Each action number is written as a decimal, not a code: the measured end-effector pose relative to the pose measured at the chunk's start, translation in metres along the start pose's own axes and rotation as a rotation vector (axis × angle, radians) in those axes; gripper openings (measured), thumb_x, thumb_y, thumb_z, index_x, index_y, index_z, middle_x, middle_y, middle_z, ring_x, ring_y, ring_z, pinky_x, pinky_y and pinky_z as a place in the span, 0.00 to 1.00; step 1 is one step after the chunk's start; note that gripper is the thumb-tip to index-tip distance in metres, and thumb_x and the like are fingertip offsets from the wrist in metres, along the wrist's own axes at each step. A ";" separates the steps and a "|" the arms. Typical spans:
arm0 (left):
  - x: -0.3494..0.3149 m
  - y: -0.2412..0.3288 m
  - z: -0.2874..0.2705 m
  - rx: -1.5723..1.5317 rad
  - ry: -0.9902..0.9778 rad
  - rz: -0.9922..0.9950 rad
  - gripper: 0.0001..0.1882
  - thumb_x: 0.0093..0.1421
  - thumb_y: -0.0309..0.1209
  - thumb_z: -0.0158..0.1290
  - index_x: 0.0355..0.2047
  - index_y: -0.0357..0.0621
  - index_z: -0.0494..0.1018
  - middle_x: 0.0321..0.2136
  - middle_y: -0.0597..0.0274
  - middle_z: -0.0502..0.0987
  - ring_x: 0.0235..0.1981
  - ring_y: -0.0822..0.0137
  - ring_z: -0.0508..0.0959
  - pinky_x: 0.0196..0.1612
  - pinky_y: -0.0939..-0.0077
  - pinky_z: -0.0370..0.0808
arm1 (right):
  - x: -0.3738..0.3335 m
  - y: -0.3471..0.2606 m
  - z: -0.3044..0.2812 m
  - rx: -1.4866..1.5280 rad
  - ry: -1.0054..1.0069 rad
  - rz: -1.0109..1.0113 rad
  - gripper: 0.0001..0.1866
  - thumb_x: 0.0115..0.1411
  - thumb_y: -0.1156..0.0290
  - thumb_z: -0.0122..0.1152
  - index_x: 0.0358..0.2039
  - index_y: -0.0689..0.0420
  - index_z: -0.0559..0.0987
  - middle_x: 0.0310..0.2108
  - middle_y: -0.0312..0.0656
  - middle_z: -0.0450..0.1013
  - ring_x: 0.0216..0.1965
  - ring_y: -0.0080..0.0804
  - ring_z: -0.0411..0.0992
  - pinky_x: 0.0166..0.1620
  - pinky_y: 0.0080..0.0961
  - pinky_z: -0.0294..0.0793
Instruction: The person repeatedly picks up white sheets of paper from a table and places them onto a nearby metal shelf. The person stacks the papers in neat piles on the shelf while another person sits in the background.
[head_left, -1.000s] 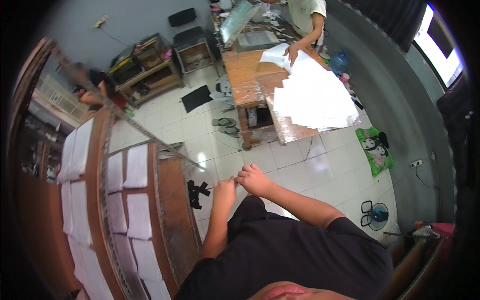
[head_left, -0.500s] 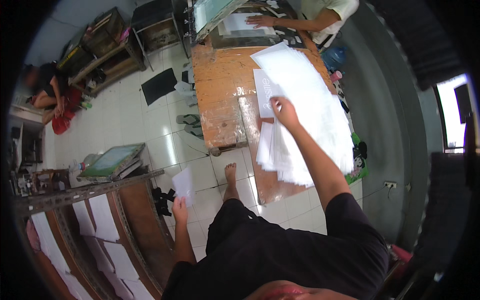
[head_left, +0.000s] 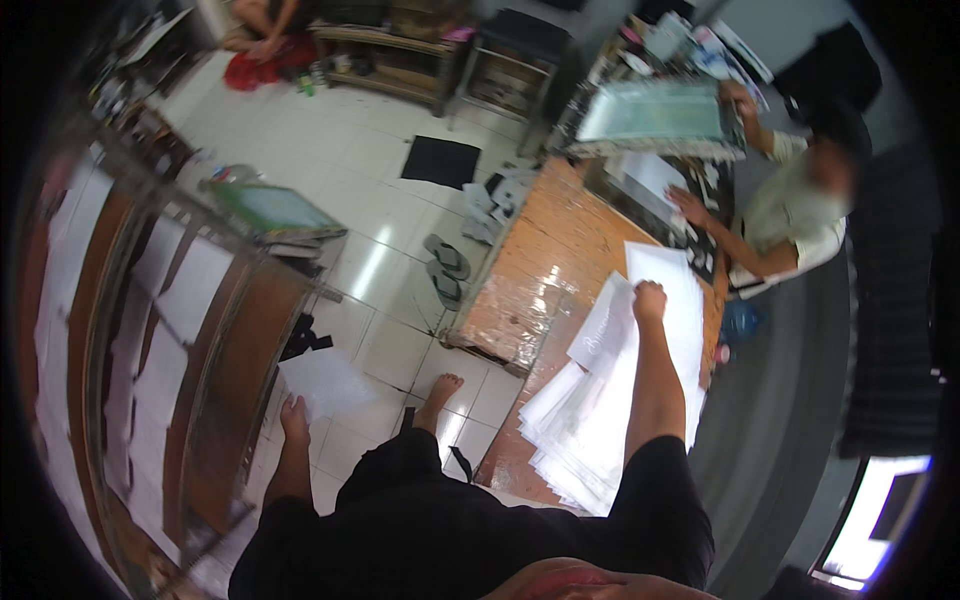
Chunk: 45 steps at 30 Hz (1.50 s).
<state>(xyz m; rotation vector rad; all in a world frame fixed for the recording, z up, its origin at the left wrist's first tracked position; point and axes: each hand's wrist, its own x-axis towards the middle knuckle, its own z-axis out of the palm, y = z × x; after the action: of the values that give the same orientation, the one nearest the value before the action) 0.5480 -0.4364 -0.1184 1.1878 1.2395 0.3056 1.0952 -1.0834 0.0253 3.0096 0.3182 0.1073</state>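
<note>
Table [head_left: 525, 290] bears papers [head_left: 585, 430]; floor [head_left: 350, 165], sandals [head_left: 447, 258], perhaps a mat [head_left: 440, 163].

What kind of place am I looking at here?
Probably a small screen-printing workshop: a framed mesh screen sits at the far end of the wooden table, a fanned pile of white sheets covers the near end, and more sheets lie on the rack at left.

The paper pile [head_left: 595, 435] on the right is white, like the sheet [head_left: 325, 380] on the left. The table [head_left: 510, 300] is orange-brown. White floor tiles [head_left: 345, 150] show a grid of darker lines. The near shirt [head_left: 450, 530] is plain black; the far-right shirt [head_left: 820, 248], cream. The far mat [head_left: 440, 162] is black, the far-left cloth [head_left: 262, 72] red.
</note>
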 end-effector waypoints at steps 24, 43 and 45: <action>-0.353 0.038 -0.695 0.790 0.335 0.611 0.09 0.58 0.31 0.56 0.36 0.39 0.77 0.35 0.59 0.78 0.38 0.68 0.76 0.43 0.72 0.71 | -0.542 -0.345 -0.199 0.735 -0.074 -0.359 0.06 0.55 0.75 0.58 0.33 0.62 0.77 0.30 0.49 0.75 0.30 0.42 0.73 0.35 0.35 0.70; -0.224 0.286 -1.085 1.275 0.847 0.493 0.16 0.49 0.40 0.60 0.31 0.40 0.75 0.35 0.45 0.77 0.41 0.49 0.76 0.44 0.61 0.72 | -0.606 -0.652 -0.275 0.589 0.044 -0.671 0.03 0.53 0.77 0.57 0.30 0.62 0.76 0.28 0.50 0.73 0.31 0.49 0.72 0.36 0.37 0.71; -0.229 0.313 -1.084 1.255 0.876 0.407 0.18 0.48 0.42 0.60 0.33 0.41 0.76 0.35 0.45 0.78 0.41 0.49 0.77 0.45 0.61 0.72 | -0.619 -0.669 -0.279 0.625 -0.001 -0.612 0.03 0.54 0.77 0.57 0.30 0.61 0.76 0.28 0.49 0.73 0.31 0.46 0.72 0.35 0.35 0.71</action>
<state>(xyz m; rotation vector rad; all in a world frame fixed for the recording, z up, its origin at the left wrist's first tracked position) -0.3239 0.0946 0.4134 2.5716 2.0407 0.3657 0.3322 -0.5353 0.1856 3.3011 1.4918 -0.0638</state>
